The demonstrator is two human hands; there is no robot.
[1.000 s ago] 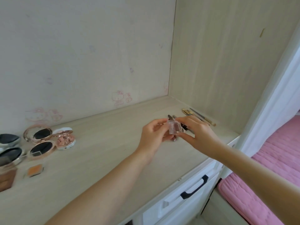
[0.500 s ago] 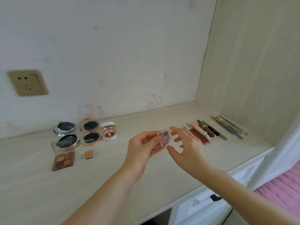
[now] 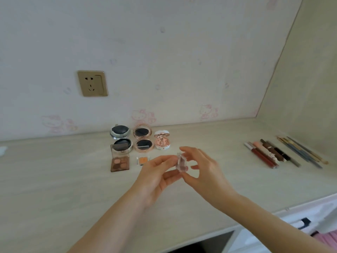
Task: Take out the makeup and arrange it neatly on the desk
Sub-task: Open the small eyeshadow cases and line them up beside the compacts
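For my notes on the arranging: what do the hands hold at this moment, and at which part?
A small clear eyeshadow case, above the desk. The left hand and right hand pinch it at its opposite edges.

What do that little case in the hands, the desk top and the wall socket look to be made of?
The case looks like clear hard plastic: the edges are see-through, with a dark pink fill inside. The desk seems pale wood-grain laminate, matte, with fine streaks. The socket has a smooth gold-coloured faceplate; whether it is metal or coated plastic cannot be told.
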